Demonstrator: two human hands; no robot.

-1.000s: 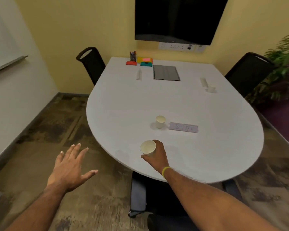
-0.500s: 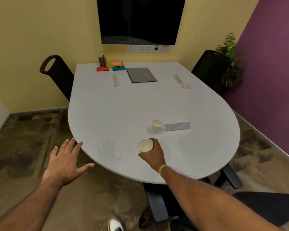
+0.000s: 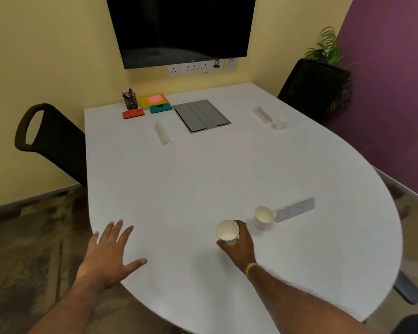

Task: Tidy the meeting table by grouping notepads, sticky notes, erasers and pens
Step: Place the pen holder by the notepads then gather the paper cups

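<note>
At the far left corner of the white table [image 3: 203,174] stand a black mesh pen holder [image 3: 130,101] with pens, a yellow notepad [image 3: 148,102] topped by pink sticky notes [image 3: 155,99], a red eraser [image 3: 133,114] and a teal eraser [image 3: 160,108]. My right hand [image 3: 239,242] grips a white paper cup [image 3: 227,232] near the table's front. My left hand [image 3: 109,254] is spread flat with straight fingers over the table's front left edge.
A second paper cup [image 3: 263,217] stands beside a white name card [image 3: 296,209]. A third cup [image 3: 280,122] and two folded name cards [image 3: 163,133] [image 3: 262,114] lie farther back. A grey cable hatch [image 3: 201,115] is set in the table. Black chairs [image 3: 51,143] [image 3: 311,89] flank it.
The view has swung and come closer to the table. My left hand has moved from beside the table to over its front left edge. My right hand still holds the cup.
</note>
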